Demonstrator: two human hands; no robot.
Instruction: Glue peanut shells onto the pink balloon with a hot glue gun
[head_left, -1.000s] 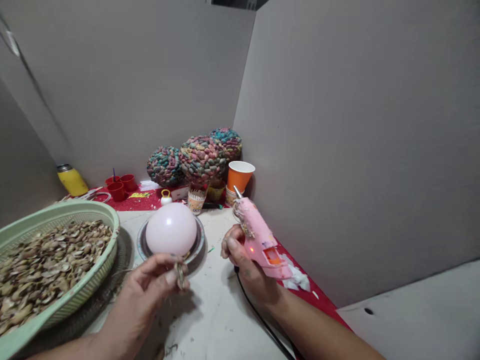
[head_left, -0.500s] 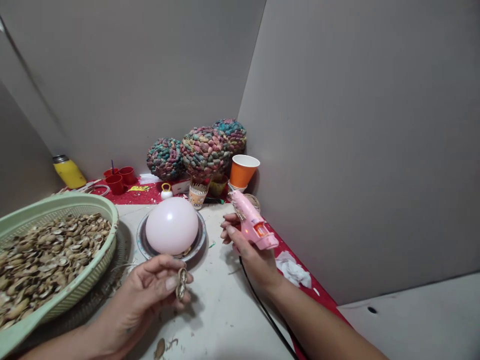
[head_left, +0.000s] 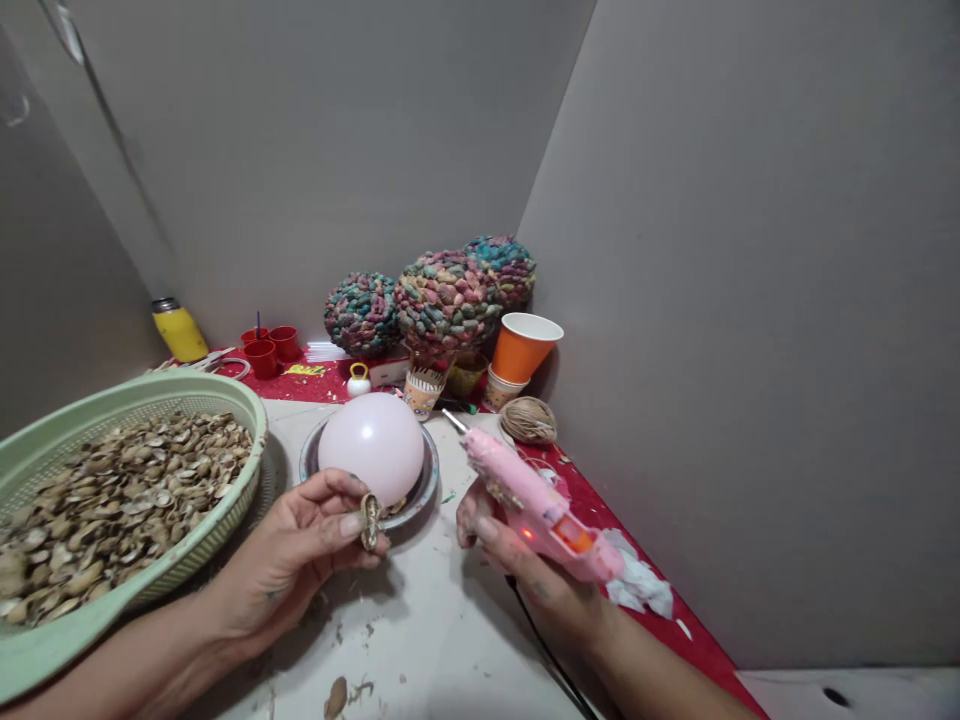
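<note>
The head camera looked forward and down, left hand (head_left: 311, 535) at eight o'clock, right hand (head_left: 529, 565) near five, both close, wall corner (head_left: 556, 120) toward one.

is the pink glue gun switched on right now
On, it appears: a small red-orange light glows on the side of the pink glue gun in the right hand. The picture cannot show whether it is hot.

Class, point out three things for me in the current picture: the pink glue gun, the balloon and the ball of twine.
Pink glue gun (head_left: 517, 474): head view, on its barrel.
Balloon (head_left: 371, 445): head view, middle of its round side.
Ball of twine (head_left: 529, 420): head view, middle of its wound strands.
</note>
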